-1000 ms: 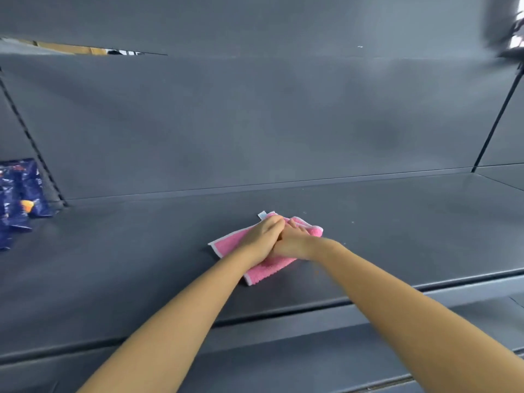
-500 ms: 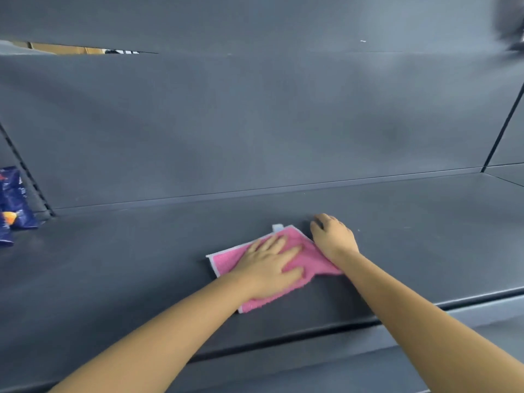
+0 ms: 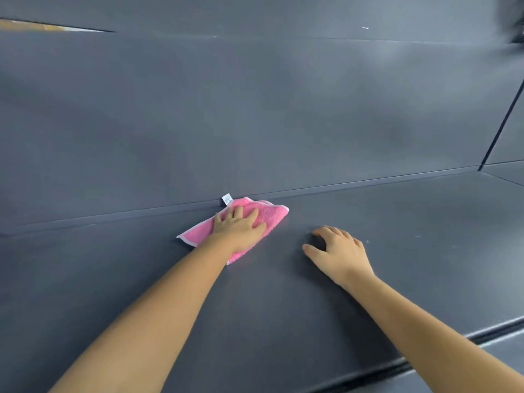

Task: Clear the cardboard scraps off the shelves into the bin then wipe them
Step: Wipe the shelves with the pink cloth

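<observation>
Slid pink cloth [image 3: 270, 217] to back edge of shelf [image 3: 425, 236] under left grip [image 3: 239, 229], spread flat, pressing; moved right grip [image 3: 340, 253] off cloth, loosely curled, empty.

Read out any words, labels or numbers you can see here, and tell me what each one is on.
Nothing here can be read.
White tag on the pink cloth: too small and blurred to read.
Shelf and back panel: no writing visible.
</observation>
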Motion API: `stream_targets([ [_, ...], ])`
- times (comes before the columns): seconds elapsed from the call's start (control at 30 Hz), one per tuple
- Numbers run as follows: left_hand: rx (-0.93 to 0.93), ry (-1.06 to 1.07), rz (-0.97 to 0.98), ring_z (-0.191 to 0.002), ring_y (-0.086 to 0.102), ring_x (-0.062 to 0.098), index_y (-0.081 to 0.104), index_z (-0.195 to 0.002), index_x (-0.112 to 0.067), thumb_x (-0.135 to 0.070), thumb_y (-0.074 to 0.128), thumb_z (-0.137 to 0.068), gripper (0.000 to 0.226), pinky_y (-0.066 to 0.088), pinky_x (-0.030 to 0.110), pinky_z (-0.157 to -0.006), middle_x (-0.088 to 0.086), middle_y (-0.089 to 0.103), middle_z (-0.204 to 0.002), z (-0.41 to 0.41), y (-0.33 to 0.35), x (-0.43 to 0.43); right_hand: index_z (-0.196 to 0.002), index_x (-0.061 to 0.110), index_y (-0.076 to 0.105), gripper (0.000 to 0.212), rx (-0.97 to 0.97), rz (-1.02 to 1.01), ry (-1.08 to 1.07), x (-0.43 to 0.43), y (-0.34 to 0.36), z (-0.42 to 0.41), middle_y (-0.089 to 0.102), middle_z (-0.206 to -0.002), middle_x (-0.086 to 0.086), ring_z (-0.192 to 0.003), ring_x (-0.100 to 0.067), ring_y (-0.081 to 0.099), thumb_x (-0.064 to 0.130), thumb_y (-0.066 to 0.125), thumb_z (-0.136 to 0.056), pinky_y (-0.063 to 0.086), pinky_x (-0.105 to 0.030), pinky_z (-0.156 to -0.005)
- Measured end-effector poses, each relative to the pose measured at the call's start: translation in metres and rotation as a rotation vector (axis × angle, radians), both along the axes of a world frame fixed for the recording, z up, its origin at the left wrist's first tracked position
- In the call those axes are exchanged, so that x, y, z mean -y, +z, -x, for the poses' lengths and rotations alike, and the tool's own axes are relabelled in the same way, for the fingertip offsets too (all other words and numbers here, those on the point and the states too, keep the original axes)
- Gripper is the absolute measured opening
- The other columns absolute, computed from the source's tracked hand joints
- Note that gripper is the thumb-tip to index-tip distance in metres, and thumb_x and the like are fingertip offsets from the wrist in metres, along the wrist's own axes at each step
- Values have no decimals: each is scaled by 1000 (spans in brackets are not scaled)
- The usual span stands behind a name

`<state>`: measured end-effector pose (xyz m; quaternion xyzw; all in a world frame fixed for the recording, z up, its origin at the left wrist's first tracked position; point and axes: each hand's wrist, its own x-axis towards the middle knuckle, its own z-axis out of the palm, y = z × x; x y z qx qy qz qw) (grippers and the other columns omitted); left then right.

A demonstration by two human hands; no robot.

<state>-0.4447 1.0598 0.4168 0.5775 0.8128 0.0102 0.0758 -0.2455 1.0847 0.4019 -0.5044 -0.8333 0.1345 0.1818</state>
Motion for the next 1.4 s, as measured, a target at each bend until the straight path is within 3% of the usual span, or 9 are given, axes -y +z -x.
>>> stream_targets([
  [0.23,8,-226,38,-145,-15,17,-3,-146,-35,-49,15,-97,54,-9,42,-118,3,-13,-158,-38,0,82,-123,18,54,37,71,-33,-25,6,4,1,54,-134,-1,-128,-24,43,34,44,-91,31,-34,-102],
  [0.43,-15,-347,75,-142,-23,12,-9,-143,-42,-52,17,-95,56,-17,36,-115,-3,-21,-155,-46,-3,165,-129,13,48,38,155,-68,-12,14,6,1,48,-140,-4,-131,-26,38,27,38,-95,28,-34,-106],
  [0.63,-1,-300,59,-143,-19,12,-5,-144,-42,-53,19,-95,56,-13,36,-117,-2,-16,-157,-23,-4,172,-134,13,43,41,194,-63,-25,19,7,6,44,-143,-6,-134,-27,36,26,35,-97,28,-34,-107],
  [0.97,19,-117,30,-145,-13,17,-1,-146,-36,-48,16,-96,54,-8,42,-118,3,-11,-158,13,2,151,-125,10,50,35,256,-77,-85,28,14,18,50,-136,-9,-126,-30,42,24,34,-96,35,-33,-100],
  [1.17,18,-150,19,-145,-14,16,-1,-146,-36,-49,17,-96,55,-9,41,-118,2,-12,-158,10,-1,182,-119,9,52,32,207,-86,85,64,11,83,55,-130,-8,-121,-29,45,23,35,-96,38,-33,-92],
  [1.4,17,-37,25,-145,-12,16,1,-147,-35,-48,16,-96,54,-5,42,-119,0,-10,-158,48,1,178,-129,12,47,37,225,-76,73,71,12,85,49,-137,-9,-127,-29,40,24,33,-97,34,-32,-100],
])
